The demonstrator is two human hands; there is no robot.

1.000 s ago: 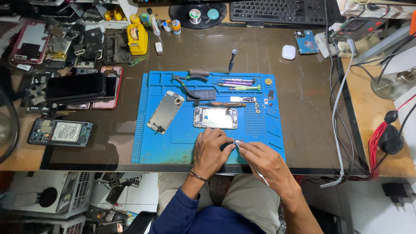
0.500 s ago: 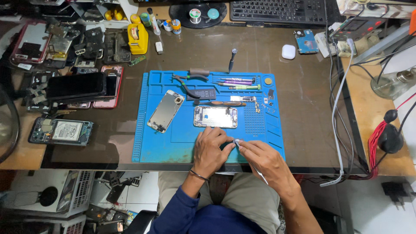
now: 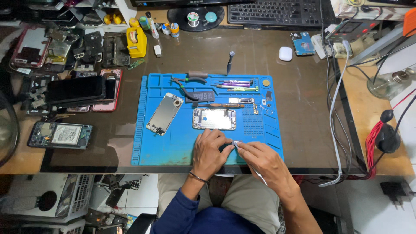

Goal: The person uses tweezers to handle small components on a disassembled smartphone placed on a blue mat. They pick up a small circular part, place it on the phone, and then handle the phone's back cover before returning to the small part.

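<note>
Pale, tiny part pinched between fingertips of both hands at the near edge of the blue work mat; kind too small to tell. Left hand at 9 o'clock of the part, curled, thumb and forefinger closed on it. Right hand at 4 o'clock, also pinching, with a thin tool trailing toward 5 o'clock. Both hands equally near. Opened phone body at 11 o'clock of the part, just beyond the hands, long axis 9-to-3. Second phone shell farther toward 10 o'clock, tilted. Dark desk beneath.
</note>
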